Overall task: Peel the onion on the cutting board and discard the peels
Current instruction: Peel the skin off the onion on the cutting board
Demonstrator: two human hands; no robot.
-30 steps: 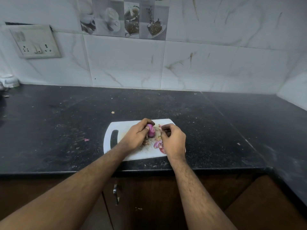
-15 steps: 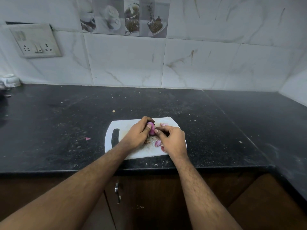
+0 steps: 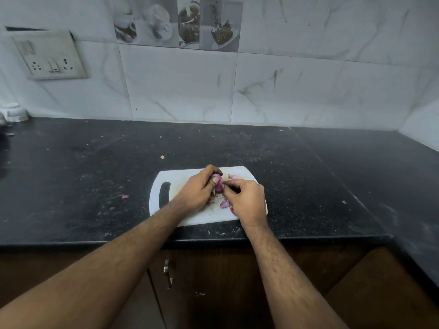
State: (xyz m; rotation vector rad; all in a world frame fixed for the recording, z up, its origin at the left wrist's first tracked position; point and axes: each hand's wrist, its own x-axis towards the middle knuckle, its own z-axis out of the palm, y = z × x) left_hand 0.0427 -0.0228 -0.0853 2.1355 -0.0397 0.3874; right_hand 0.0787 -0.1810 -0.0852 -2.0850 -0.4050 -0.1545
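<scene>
Left hand [image 3: 198,192] curls around the onion [image 3: 218,182] at the frame's centre, thumb on top, above the board [image 3: 177,179]. My right hand [image 3: 247,200] pinches at the onion's right side, fingers curled. I see peels [image 3: 224,204] on the board beneath the hands, and more [image 3: 234,176] behind them.

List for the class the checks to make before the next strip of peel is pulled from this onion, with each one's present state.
1. Onion gripped by left hand: ok.
2. Right hand fingers at the onion's skin: ok.
3. Work is over the cutting board: ok.
4. Loose peels kept on the board: not ok, one scrap lies on the counter.
5. Bin for peels in view: not ok.
</scene>
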